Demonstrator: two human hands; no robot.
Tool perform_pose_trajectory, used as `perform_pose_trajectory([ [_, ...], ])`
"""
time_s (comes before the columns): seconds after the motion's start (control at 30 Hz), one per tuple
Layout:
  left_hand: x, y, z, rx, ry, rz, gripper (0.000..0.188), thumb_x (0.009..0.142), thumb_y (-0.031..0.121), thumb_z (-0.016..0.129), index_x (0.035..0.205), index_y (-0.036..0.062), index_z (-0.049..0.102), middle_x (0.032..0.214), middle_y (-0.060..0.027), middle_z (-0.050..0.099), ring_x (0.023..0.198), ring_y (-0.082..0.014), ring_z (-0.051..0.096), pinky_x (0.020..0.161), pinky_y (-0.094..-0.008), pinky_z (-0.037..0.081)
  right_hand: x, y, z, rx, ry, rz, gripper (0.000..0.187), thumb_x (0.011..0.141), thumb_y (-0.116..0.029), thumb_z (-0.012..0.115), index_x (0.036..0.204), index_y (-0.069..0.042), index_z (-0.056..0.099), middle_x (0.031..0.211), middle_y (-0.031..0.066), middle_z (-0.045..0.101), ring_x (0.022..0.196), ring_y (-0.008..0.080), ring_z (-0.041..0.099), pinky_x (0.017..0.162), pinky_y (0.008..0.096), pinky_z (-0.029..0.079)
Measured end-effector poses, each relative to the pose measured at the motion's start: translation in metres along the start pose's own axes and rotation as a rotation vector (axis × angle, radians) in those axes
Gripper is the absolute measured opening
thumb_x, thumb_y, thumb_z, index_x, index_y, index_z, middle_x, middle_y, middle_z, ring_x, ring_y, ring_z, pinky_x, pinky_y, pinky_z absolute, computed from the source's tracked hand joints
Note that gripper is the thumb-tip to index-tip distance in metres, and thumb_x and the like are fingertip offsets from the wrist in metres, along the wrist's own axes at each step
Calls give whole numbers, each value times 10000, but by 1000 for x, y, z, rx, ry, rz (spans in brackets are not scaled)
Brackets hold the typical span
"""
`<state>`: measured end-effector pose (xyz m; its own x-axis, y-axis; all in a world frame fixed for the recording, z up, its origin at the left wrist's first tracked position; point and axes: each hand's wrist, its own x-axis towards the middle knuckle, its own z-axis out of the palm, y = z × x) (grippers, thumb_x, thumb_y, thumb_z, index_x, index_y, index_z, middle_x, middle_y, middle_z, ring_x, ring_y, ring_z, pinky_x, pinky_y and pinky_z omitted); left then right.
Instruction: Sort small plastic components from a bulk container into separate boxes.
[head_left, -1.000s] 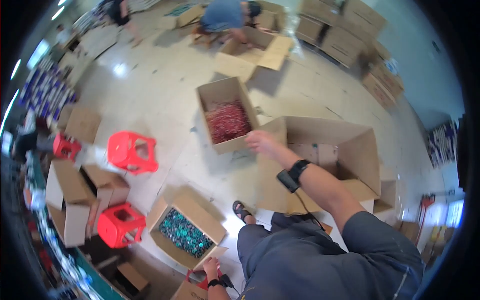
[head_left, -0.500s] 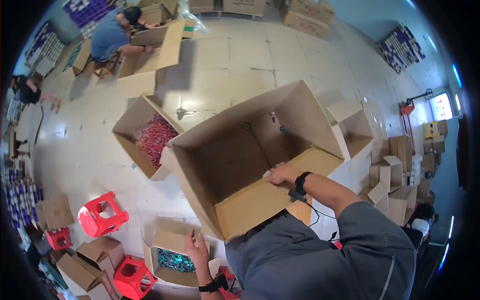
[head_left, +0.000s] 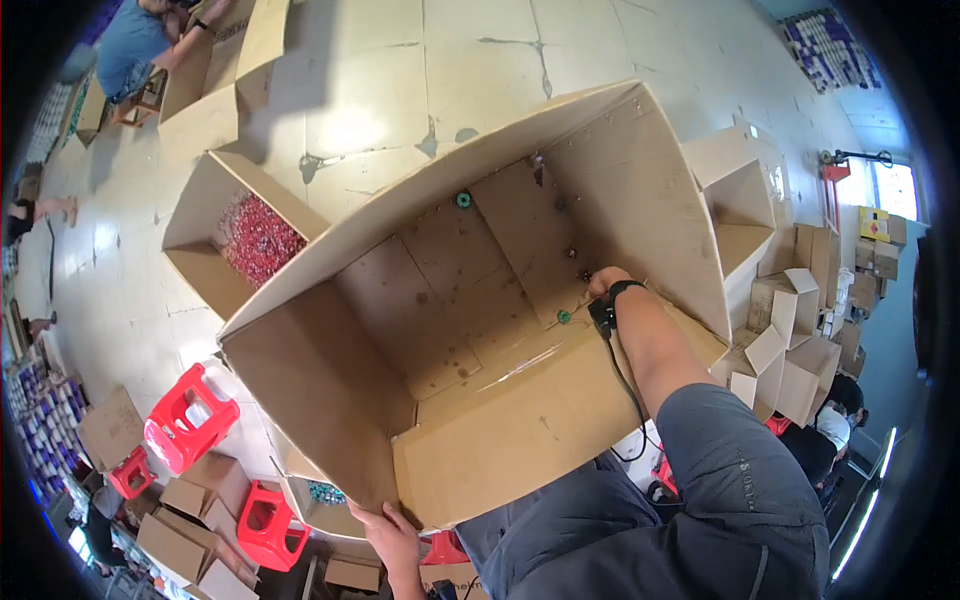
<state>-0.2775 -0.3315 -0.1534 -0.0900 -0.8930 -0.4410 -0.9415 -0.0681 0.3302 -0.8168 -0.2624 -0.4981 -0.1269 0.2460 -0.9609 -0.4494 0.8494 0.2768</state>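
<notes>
A large open cardboard box (head_left: 540, 440) lies in front of me, its opening toward me. My right hand (head_left: 607, 285) reaches into it beside the right wall, with its fingers curled; whatever they hold is hidden. Close to that hand lie small dark parts (head_left: 586, 276) and a small green round piece (head_left: 564, 317). Another green ring-shaped piece (head_left: 463, 200) sits farther back in the box. At the near left corner, my left hand (head_left: 392, 545) grips the box's edge between thumb and fingers. A black strap with a cable (head_left: 606, 318) is around my right wrist.
Left of the box stands a carton (head_left: 205, 265) of small red pieces (head_left: 258, 240). A carton of teal pieces (head_left: 325, 493) is partly covered at the near left. Red stools (head_left: 190, 418) and more cartons (head_left: 785, 300) stand around. A co-worker (head_left: 135, 50) bends over a carton at far left.
My right hand has moved from the near flap deeper into the box. My left hand has come up to the box's corner. The box appears larger and more of its inside shows.
</notes>
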Motion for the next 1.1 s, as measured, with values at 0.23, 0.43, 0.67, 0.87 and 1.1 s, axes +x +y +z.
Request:
perform_pose_trajectory([
  [0.23,-1,-8,11,115,16,-14,656,969,79,506,1488,-91,142,1270,-437,484,1164,-571,523,974,-562,429,-14,-29,39,-166,180,-71,328,933,-323,647,1203,-149,711,1161,81,708,1021,324,668,857,530,504],
  [0.43,5,-7,20,75,-102,-134,703,989,131,512,1494,-124,96,1359,-453,414,1245,-570,461,1032,-539,394,63,-23,71,-537,237,53,367,828,-274,692,1173,-157,742,1208,17,714,1042,202,698,722,444,557],
  [0.67,20,9,9,-91,-19,-8,771,875,107,601,1466,-143,175,1329,-418,447,1220,-544,491,1043,-514,414,57,-3,41,73,258,-545,311,780,-281,763,1044,-119,768,1052,84,740,924,265,669,817,427,525],
  [0.87,15,31,1,65,260,79,766,809,156,668,1436,-116,323,1449,-364,360,1354,-527,364,1129,-552,333,-53,-125,-22,-191,444,-767,601,1027,-472,426,1449,-48,492,1485,184,501,1377,318,467,1108,423,401],
  [1.1,7,88,-2,-257,338,315,600,874,167,635,1408,-39,455,1427,-262,482,1335,-424,460,1123,-483,383,-263,-165,9,-583,239,-1207,473,875,-408,719,1167,-37,696,1129,186,719,1071,323,670,941,408,511],
])
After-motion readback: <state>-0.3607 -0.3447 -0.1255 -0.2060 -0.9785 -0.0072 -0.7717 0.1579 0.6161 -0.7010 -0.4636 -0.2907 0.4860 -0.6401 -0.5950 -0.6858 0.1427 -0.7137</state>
